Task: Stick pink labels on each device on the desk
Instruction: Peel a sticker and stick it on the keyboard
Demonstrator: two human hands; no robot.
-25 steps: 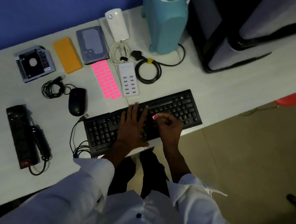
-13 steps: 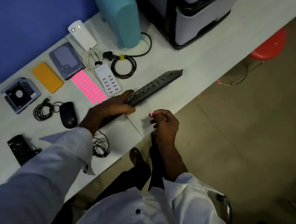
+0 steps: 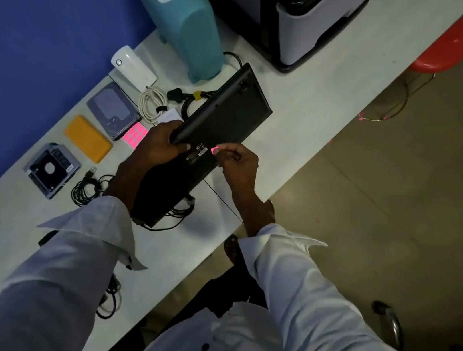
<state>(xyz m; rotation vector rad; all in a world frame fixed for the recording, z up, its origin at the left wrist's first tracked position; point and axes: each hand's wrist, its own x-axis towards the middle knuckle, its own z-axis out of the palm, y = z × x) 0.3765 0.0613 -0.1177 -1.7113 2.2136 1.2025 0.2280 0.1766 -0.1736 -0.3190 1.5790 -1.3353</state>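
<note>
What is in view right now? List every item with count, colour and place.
keyboard: 1, black, flipped underside up, held over the desk
pink label: 1, at the keyboard's underside, in the right fingertips
label sheet: 1, pink, partly hidden
hard drive: 1, grey, near the wall
orange case: 1, beside the hard drive
drive caddy: 1, silver, far left
white device: 1, by the wall
teal appliance: 1, at the back
red stool: 1, on the floor
left hand: grips the keyboard
right hand: pinches the label
</note>
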